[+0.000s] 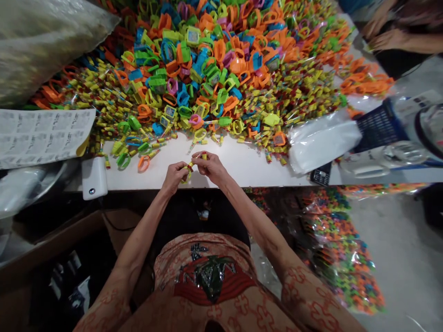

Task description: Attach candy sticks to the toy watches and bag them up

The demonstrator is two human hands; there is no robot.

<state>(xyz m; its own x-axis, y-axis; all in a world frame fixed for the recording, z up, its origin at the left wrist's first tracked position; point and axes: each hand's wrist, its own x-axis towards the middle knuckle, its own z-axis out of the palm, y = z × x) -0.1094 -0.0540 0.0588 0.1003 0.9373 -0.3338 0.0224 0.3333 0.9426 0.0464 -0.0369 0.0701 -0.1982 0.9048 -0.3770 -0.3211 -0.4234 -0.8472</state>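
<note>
My left hand (175,176) and my right hand (211,166) meet at the front edge of a white table (238,168). Both are pinched on a small yellow and red candy packet (192,163) held between them. Just beyond my fingers begins a huge pile of plastic toy rings (207,60) in orange, green, blue and pink, mixed with several yellow candy packets (297,99) in clear wrap. A loose green ring (122,160) and an orange ring (143,163) lie to the left of my left hand.
A white box (94,178) stands at the table's left front. A printed sheet (41,136) lies left, under a big clear sack (44,41). Clear bags (321,140), a blue basket (379,127) and another person's hands (384,32) are right. Filled bags (339,249) lie on the floor.
</note>
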